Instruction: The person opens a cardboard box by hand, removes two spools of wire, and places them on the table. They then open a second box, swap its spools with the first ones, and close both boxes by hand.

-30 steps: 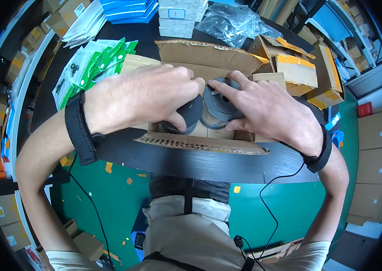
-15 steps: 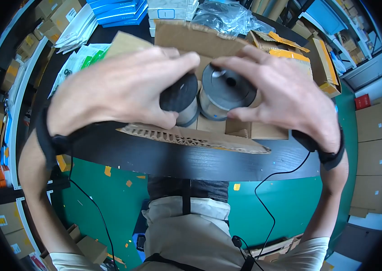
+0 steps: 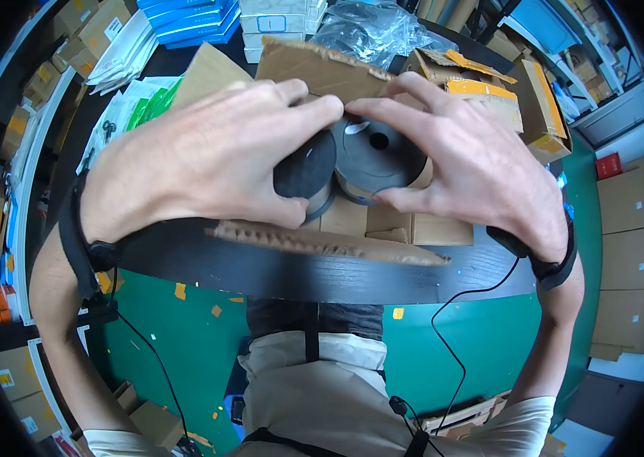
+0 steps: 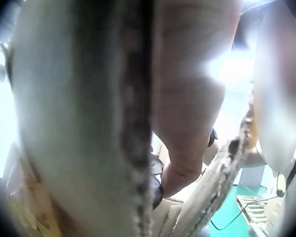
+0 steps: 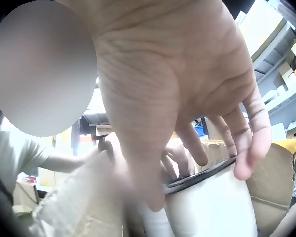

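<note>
Two spools with dark round flanges and pale sides stand side by side in a cardboard box (image 3: 322,68). My left hand (image 3: 212,152) grips the left spool (image 3: 305,174), thumb on its near side and fingers across the far side. The right spool (image 3: 368,164) has a dark centre hole and a small pale mark on top. My right hand (image 3: 470,152) holds it by the rim, thumb in front and fingers behind. In the right wrist view, the fingertips (image 5: 244,170) lie along the dark rim above the pale side. My left hand (image 4: 190,98) and cardboard fill most of the left wrist view.
The box's torn front flap (image 3: 329,247) points toward me over the dark table (image 3: 261,278). Opened cartons (image 3: 539,110) stand at the right. Green-and-white packets (image 3: 139,107), blue boxes (image 3: 189,23) and clear plastic bags (image 3: 375,34) lie behind and to the left.
Both hands now reach farther round the rims of the spools, and the spools look nearer the camera than a second ago. The box's left flap stands more upright.
</note>
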Demonstrator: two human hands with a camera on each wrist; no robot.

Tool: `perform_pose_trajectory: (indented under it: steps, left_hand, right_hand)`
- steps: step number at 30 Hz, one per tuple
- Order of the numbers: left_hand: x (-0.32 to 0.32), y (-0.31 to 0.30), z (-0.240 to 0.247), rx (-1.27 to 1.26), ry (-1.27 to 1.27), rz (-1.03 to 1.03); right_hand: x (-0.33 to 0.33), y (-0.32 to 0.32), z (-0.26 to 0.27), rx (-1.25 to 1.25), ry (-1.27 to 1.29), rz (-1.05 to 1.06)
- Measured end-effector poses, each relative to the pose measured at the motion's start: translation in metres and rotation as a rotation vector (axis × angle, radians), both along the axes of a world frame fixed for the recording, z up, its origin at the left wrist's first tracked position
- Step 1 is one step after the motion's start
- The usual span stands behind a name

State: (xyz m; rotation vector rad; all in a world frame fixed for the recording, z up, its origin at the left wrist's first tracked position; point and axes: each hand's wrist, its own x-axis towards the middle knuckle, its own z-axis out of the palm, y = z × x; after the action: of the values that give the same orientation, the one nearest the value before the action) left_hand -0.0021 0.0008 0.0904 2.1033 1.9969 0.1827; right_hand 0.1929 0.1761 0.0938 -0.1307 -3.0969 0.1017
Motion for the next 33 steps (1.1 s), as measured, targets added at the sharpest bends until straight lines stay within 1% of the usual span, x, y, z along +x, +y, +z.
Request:
perform_pose_trajectory:
  steps: [4, 7, 12, 15, 20, 23, 27, 33]
  left_hand:
    - [0.002, -0.002, -0.013, 0.047, 0.025, 0.012]
    - [-0.003, -0.004, -0.018, 0.117, 0.076, -0.079]
    - [-0.008, -0.005, -0.018, 0.127, 0.055, -0.139]
    - [-0.007, -0.009, -0.018, 0.046, -0.013, -0.091]
    - [-0.008, -0.014, -0.027, -0.075, -0.072, -0.051]
    - [-0.008, -0.016, -0.029, -0.101, -0.029, -0.052]
    - [-0.011, -0.011, -0.023, -0.208, -0.023, -0.028]
    - [-0.001, -0.017, -0.016, -0.111, 0.008, -0.063]
  right_hand:
    - [-0.001, -0.006, -0.002, 0.006, -0.028, -0.030]
    - [-0.001, -0.004, -0.002, -0.042, -0.075, -0.038]
    - [0.002, -0.001, -0.011, -0.075, -0.047, -0.028]
    - [0.003, -0.001, -0.016, -0.113, -0.007, 0.023]
    - [-0.004, -0.011, -0.022, -0.108, -0.030, 0.078]
    - [-0.006, -0.016, -0.021, -0.125, -0.139, 0.012]
    - [-0.004, -0.013, -0.021, -0.111, -0.091, 0.024]
    - [0.000, -0.014, -0.023, -0.129, -0.032, 0.036]
